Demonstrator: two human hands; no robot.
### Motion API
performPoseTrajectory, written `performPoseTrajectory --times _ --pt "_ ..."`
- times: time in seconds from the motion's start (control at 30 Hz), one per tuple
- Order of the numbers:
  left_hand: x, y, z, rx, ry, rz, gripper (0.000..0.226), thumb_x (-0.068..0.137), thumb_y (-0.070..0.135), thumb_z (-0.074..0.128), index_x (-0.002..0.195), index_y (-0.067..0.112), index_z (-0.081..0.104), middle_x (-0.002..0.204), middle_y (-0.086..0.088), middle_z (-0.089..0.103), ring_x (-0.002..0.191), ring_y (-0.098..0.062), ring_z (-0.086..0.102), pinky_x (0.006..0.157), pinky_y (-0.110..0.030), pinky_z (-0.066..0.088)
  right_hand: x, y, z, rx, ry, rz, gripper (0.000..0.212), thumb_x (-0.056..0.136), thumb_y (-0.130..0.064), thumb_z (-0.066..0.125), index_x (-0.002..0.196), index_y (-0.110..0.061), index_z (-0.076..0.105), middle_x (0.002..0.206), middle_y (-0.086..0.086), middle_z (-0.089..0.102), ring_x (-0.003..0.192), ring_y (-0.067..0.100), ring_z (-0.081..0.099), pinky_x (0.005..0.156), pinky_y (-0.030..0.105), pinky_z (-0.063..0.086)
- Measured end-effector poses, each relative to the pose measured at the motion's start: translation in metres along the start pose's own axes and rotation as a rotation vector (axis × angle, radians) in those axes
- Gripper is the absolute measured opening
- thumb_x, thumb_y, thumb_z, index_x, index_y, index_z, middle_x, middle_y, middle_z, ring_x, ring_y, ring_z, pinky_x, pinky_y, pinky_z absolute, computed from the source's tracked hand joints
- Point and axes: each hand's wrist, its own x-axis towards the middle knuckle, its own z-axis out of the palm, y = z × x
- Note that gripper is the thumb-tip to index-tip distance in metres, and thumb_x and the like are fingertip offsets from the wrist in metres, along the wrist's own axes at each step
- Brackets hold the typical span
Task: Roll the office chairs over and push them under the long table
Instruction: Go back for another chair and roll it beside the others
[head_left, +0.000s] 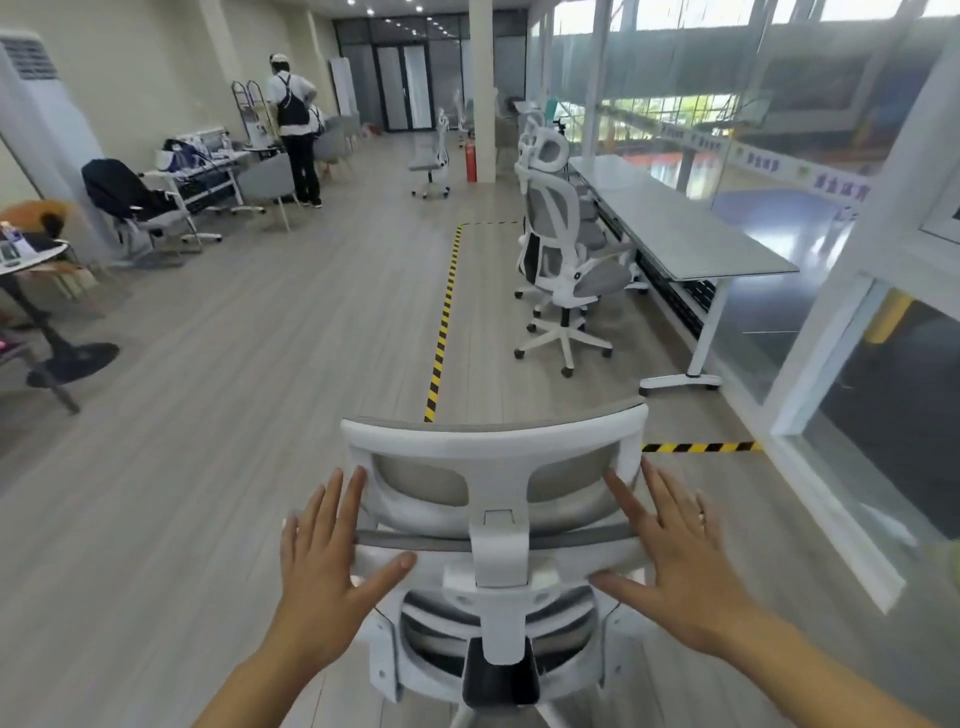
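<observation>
Head cam: both hands, left (324, 564) and right (675, 551), lie flat with fingers spread on the back of the chair (493, 525) at 6 o'clock, pushing rather than gripping. The counter (675, 223) sits off at 1 o'clock, well apart. With open palms and no real hold, I'd guess the chair could swivel or veer, maybe into the parked chairs (563, 260) beside the counter. Its base and wheels are cut off, so can't tell how they're pointing.

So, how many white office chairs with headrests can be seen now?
At least 4: one chair under both hands, one nearest chair at the long table, one more behind it, and one alone by the pillar. Others in that row may be hidden.
</observation>
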Motion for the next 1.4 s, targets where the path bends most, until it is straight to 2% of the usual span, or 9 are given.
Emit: performPoseTrajectory --times 0.27,0.4,0.63,0.87,0.97,1.07,1.23,1.3,1.4 --pt "0.198 -0.036 0.024 0.067 -0.014 -0.055 0.093 0.073 0.093 0.028 0.147 0.056 -0.016 0.163 0.020 -0.007 0.150 -0.003 -0.012 0.123 -0.042 -0.004 0.216 0.031 -0.007 0.018 -0.009 -0.055 0.088 0.070 -0.091 0.021 0.139 -0.061 -0.025 0.152 -0.013 -0.039 0.138 0.005 -0.039 0.117 0.052 -0.014" --pt "0.295 -0.055 0.038 0.038 -0.042 -0.034 0.104 0.070 0.092 0.042 0.149 0.053 -0.013 0.163 0.022 -0.007 0.149 -0.002 -0.012 0.123 -0.043 -0.004 0.324 0.047 -0.009 0.020 -0.013 -0.079 0.085 0.070 -0.091 0.016 0.139 -0.061 -0.025 0.153 -0.010 -0.038 0.140 0.007 -0.036 0.117 0.050 -0.015" --pt "0.474 -0.089 0.058 -0.017 0.018 -0.010 0.103 0.066 0.090 0.046 0.148 0.058 -0.008 0.160 0.026 -0.013 0.149 -0.002 -0.013 0.123 -0.042 -0.002 0.512 0.066 -0.021 0.004 -0.016 -0.094 0.079 0.079 -0.084 0.027 0.139 -0.063 -0.021 0.153 -0.015 -0.037 0.145 0.010 -0.028 0.120 0.046 -0.009" --pt "0.648 -0.134 0.068 -0.028 0.008 0.012 0.101 0.069 0.089 0.046 0.152 0.052 0.003 0.165 0.012 0.003 0.152 -0.013 0.004 0.119 -0.056 0.016 0.681 0.082 -0.033 0.038 0.006 -0.111 0.075 0.083 -0.080 0.024 0.144 -0.060 -0.013 0.157 -0.021 -0.025 0.148 0.009 -0.019 0.122 0.043 0.001" --pt "0.713 -0.146 0.072 -0.072 0.015 0.027 0.101 0.068 0.088 0.051 0.152 0.052 0.008 0.164 0.013 0.007 0.151 -0.012 0.009 0.118 -0.058 0.019 0.751 0.086 -0.033 0.083 0.005 -0.122 0.074 0.083 -0.078 0.027 0.145 -0.060 -0.008 0.157 -0.026 -0.021 0.148 0.006 -0.014 0.121 0.047 0.009" --pt "0.780 -0.161 0.076 -0.099 0.025 0.006 0.100 0.067 0.080 0.062 0.149 0.057 0.010 0.161 0.022 0.006 0.150 -0.012 0.013 0.119 -0.056 0.018 0.823 0.090 -0.034 0.122 0.017 -0.139 0.071 0.084 -0.077 0.030 0.146 -0.061 0.000 0.158 -0.029 -0.017 0.149 0.004 -0.009 0.121 0.049 0.009" --pt "0.899 -0.191 0.089 -0.078 0.050 0.048 0.103 0.063 0.087 0.056 0.152 0.050 0.018 0.159 0.027 0.013 0.143 0.006 0.016 0.115 -0.047 0.027 0.945 0.103 -0.038 0.134 -0.008 -0.175 0.071 0.083 -0.078 0.030 0.144 -0.064 -0.004 0.154 -0.032 -0.024 0.147 -0.001 -0.014 0.122 0.046 0.000" --pt "0.949 -0.200 0.091 -0.053 0.032 0.051 0.104 0.065 0.086 0.056 0.153 0.046 0.018 0.160 0.026 0.015 0.144 0.000 0.021 0.114 -0.049 0.029 0.993 0.105 -0.042 0.111 -0.025 -0.168 0.071 0.084 -0.076 0.033 0.143 -0.065 -0.006 0.153 -0.033 -0.026 0.145 -0.005 -0.016 0.122 0.047 0.001" --pt "1.020 -0.211 0.095 -0.034 0.004 0.055 0.103 0.069 0.081 0.058 0.155 0.041 0.018 0.161 0.021 0.019 0.143 -0.013 0.031 0.111 -0.056 0.034 1.062 0.105 -0.045 0.186 0.006 -0.155 0.070 0.086 -0.069 0.047 0.142 -0.066 0.005 0.154 -0.035 -0.016 0.137 -0.017 -0.020 0.122 0.049 0.007"
